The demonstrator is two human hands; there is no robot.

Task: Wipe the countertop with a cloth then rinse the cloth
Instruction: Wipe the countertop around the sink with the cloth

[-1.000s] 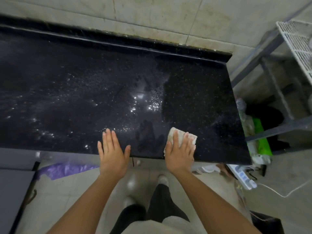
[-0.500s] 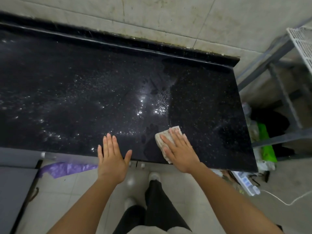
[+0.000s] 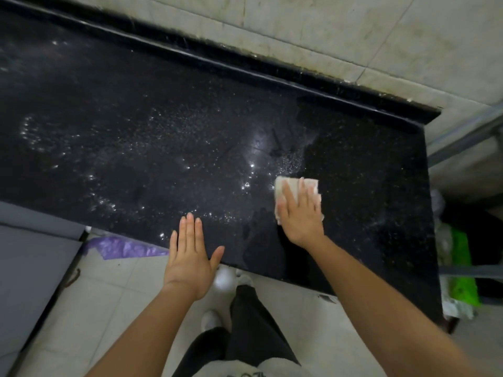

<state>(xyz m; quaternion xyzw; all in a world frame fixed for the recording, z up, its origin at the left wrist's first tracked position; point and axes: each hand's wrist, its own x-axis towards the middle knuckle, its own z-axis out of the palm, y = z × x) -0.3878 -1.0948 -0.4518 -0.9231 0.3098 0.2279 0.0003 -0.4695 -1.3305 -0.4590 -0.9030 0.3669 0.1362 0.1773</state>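
Near countertop (image 3: pixel 136 118) front edge, right hand (image 3: pixel 300 213) flattens cloth (image 3: pixel 296 185).

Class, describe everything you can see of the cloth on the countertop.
The cloth is pale, off-white to beige, soft and folded into a rough rectangular pad. It lies flat on the wet, speckled black countertop, toward its right end, away from the back edge. The right hand presses on it with fingers spread, covering its lower middle; the top edge and both sides show. The left hand does not touch it.

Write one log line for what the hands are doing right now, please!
step: wiping | right hand: flat on cloth | left hand: open at countertop edge | droplets remain
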